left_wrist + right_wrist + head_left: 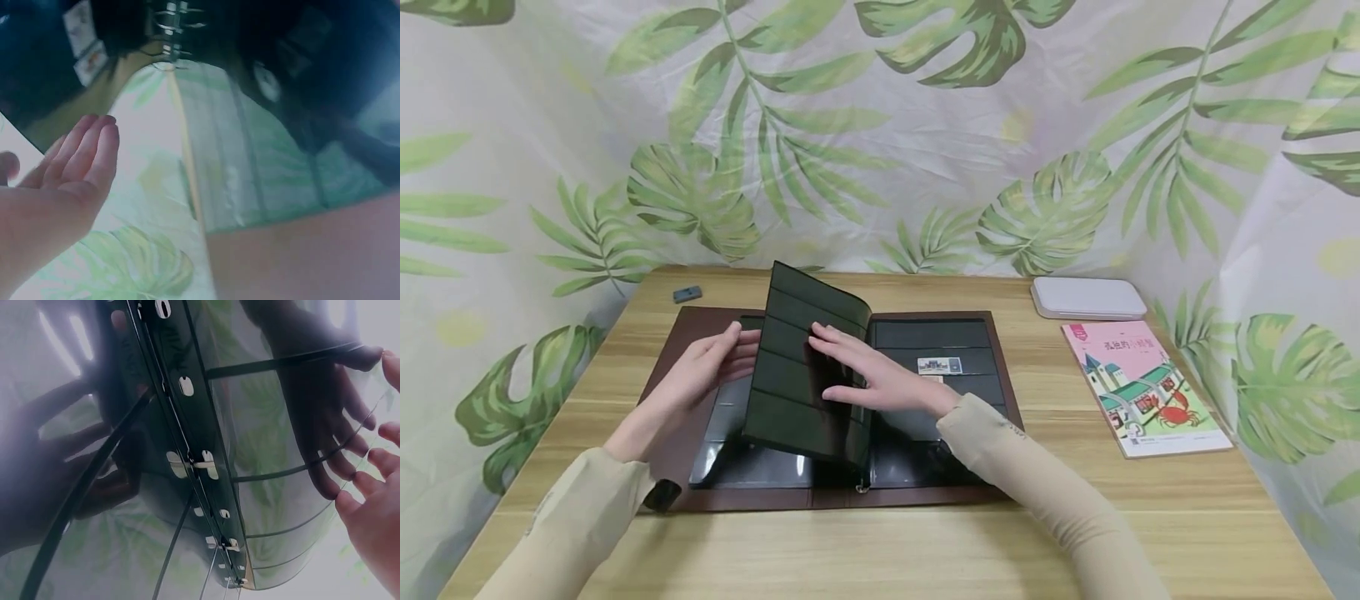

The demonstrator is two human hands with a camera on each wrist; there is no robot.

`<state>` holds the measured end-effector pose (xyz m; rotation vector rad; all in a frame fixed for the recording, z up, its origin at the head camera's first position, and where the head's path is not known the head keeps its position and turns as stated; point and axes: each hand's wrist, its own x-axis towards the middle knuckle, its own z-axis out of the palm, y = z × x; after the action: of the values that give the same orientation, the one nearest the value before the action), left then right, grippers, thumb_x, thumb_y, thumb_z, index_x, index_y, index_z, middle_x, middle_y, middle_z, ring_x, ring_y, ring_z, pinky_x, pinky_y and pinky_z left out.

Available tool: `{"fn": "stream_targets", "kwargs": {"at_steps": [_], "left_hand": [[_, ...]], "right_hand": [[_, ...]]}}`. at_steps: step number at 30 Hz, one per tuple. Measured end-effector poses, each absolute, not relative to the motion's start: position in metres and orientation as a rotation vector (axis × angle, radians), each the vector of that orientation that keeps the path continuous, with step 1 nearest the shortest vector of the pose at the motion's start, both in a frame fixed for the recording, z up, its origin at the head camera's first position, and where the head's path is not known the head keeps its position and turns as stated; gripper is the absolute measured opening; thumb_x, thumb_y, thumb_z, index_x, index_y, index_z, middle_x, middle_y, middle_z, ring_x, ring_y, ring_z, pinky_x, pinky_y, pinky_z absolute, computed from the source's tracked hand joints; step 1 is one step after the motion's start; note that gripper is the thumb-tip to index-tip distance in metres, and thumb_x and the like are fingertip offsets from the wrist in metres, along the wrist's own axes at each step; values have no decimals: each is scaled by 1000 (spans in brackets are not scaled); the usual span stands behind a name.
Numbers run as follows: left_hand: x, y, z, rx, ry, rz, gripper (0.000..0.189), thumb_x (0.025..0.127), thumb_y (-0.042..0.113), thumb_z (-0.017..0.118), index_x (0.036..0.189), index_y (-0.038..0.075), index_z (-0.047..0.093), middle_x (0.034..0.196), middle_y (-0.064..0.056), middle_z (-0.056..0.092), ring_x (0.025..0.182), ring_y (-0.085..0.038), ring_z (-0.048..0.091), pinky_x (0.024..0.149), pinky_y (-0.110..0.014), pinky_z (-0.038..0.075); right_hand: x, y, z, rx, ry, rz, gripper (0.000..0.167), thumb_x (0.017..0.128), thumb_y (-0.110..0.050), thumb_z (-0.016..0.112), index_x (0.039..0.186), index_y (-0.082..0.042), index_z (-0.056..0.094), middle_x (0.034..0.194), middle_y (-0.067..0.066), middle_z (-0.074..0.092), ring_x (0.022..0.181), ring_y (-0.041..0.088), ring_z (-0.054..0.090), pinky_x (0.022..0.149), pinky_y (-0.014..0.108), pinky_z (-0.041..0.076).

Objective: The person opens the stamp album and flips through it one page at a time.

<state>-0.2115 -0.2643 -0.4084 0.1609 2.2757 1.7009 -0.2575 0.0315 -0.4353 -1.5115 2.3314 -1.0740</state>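
A stamp album [658, 467] with dark brown covers lies open on the table. One of its black pocket pages [782, 375] stands raised and tilts to the left. My right hand [868, 371] lies against this page's right face with fingers extended; its fingertips touch the glossy sheet in the right wrist view. At the raised page's left edge is my left hand [711, 367], fingers nearly straight and partly hidden behind the page. Whether they touch it I cannot tell. A stamp [940, 365] sits in a pocket of the right-hand page; another below it is partly covered.
A pink illustrated booklet [1150, 392] lies on the right of the wooden table [917, 550], in front of a white flat case [1088, 298]. At the back left is a small blue-grey object [687, 294]. Leaf-print cloth [940, 142] hangs behind and beside the table.
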Motion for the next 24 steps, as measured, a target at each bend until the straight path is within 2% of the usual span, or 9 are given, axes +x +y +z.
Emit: {"fn": "stream_targets", "kwargs": {"at_steps": [1, 4, 7, 8, 11, 15, 17, 21, 24], "left_hand": [[-212, -262, -405, 128, 2266, 1707, 80, 103, 58, 31, 151, -6, 34, 151, -28, 43, 118, 2, 61, 95, -14, 51], [-212, -255, -397, 57, 2325, 1625, 81, 102, 60, 35, 149, -5, 37, 150, -26, 45, 125, -14, 60, 103, -28, 51], [-210, -250, -394, 36, 2406, 1524, 73, 101, 56, 44, 145, -2, 46, 149, -20, 49, 126, -16, 58, 107, -39, 49], [-209, -248, -394, 34, 2425, 1505, 69, 101, 55, 46, 142, -1, 51, 144, -17, 54, 120, -9, 59, 105, -41, 50], [-208, -248, -395, 29, 2458, 1485, 62, 100, 52, 52, 135, 1, 58, 128, -5, 63, 104, 6, 55, 96, -28, 53], [-208, -253, -398, -6, 2486, 1458, 62, 99, 51, 53, 135, 1, 57, 103, 12, 60, 100, 6, 53, 89, -20, 50], [-208, -256, -401, -23, 2496, 1438, 62, 99, 51, 53, 135, 1, 57, 101, 11, 57, 100, 3, 51, 88, -20, 50], [-208, -260, -408, -52, 2475, 1422, 62, 99, 51, 54, 136, 1, 56, 114, 1, 58, 102, 1, 51, 87, -21, 51], [-208, -264, -412, -73, 2454, 1428, 62, 98, 50, 56, 136, 1, 55, 116, 5, 58, 102, 4, 53, 85, -18, 51]], "right_hand": [[-257, 31, -435, -1512, 2332, -1066, 71, 98, -26, 64, 158, -13, 28, 169, 4, 12, 157, 23, 10, 127, 42, 18], [-256, 29, -435, -1509, 2336, -1030, 70, 98, -28, 64, 157, -13, 30, 169, 4, 13, 157, 22, 9, 127, 41, 17], [-256, 31, -434, -1498, 2344, -990, 69, 98, -30, 63, 157, -15, 31, 169, 2, 13, 158, 21, 8, 127, 41, 18], [-256, 32, -434, -1496, 2344, -981, 68, 98, -31, 63, 157, -15, 31, 169, 2, 13, 158, 20, 8, 127, 41, 19], [-258, 38, -435, -1491, 2360, -958, 67, 98, -32, 62, 156, -16, 32, 169, 0, 14, 158, 19, 9, 127, 41, 20], [-264, 53, -437, -1467, 2399, -928, 65, 99, -33, 61, 155, -15, 34, 169, 2, 14, 157, 20, 10, 126, 44, 21], [-267, 64, -440, -1436, 2424, -910, 64, 100, -32, 60, 155, -14, 34, 168, 4, 15, 157, 23, 11, 125, 46, 22], [-275, 91, -447, -1324, 2477, -874, 64, 100, -33, 59, 155, -11, 34, 168, 8, 16, 157, 27, 12, 125, 50, 22], [-281, 114, -450, -1219, 2524, -816, 66, 100, -35, 58, 156, -11, 32, 168, 7, 15, 157, 27, 10, 125, 51, 20]]}}
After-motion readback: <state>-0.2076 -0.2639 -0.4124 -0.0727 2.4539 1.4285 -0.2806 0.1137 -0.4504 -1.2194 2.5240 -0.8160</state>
